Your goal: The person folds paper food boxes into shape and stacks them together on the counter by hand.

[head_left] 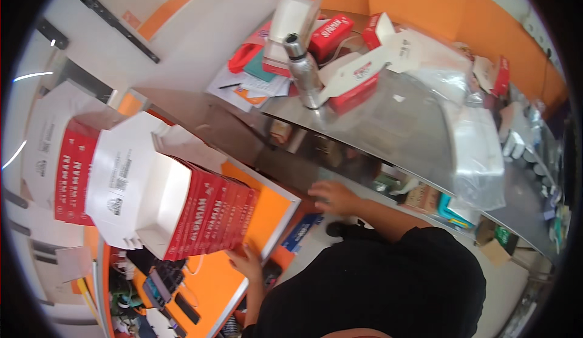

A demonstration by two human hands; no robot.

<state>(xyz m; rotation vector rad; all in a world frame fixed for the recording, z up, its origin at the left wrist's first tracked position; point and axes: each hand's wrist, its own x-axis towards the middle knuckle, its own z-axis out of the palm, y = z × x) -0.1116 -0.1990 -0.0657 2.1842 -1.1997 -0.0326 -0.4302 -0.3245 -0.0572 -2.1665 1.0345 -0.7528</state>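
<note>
My left hand (pixel 246 263) is at the orange desk's edge, its fingers stretched out beside the near end of a nested stack of red and white cardboard food boxes (pixel 209 213). I cannot tell whether the fingertips touch the boxes. The stack lies on its side, with white flaps folded open toward the left. My right hand (pixel 334 198) hangs over the gap between the desk and the steel table, fingers apart and holding nothing. Behind the first stack, another stack of red and white boxes (pixel 73 171) leans at the far left.
The orange desk (pixel 267 210) carries phones (pixel 187 307) and cables. On the steel table (pixel 388 131) are a metal bottle (pixel 303 74), an open red box (pixel 355 95), papers (pixel 273 87) and clear plastic bags (pixel 477 156). Below it sits a brown carton (pixel 495 241).
</note>
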